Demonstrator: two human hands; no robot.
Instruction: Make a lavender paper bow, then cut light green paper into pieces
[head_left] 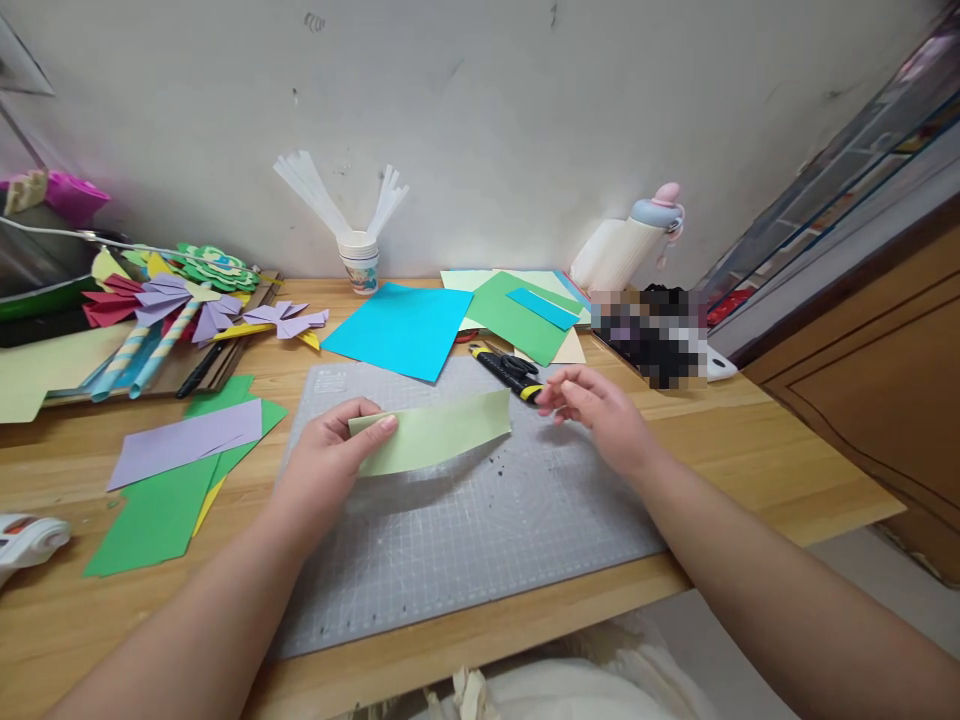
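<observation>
Your left hand point(330, 455) pinches the left end of a pale green paper strip point(439, 432), thumb pressed on top. The strip is held just above the grey cutting mat point(465, 540); its right end is free and throws a shadow on the grid.

Your right hand point(600, 412) hovers just beside that free end, fingers point(561, 392) loosely curled and parted, holding nothing. A black-and-yellow utility knife point(508, 370) lies at the mat's far edge, just beyond those fingertips.

The mat lies on a light wooden table point(750, 450).
- Far side of the mat: a blue sheet point(401, 325) and a green sheet point(517, 318).
- Left of the mat: a purple sheet point(187, 440) overlapping darker green sheets point(161, 510).
- Far left: a pile of folded paper flowers point(172, 300).
- Against the scuffed white wall point(525, 120): a paper cup point(360, 268) holding white strips, and a pastel bottle point(656, 215).
- Right of the table: a brown wooden cabinet point(885, 380).
</observation>
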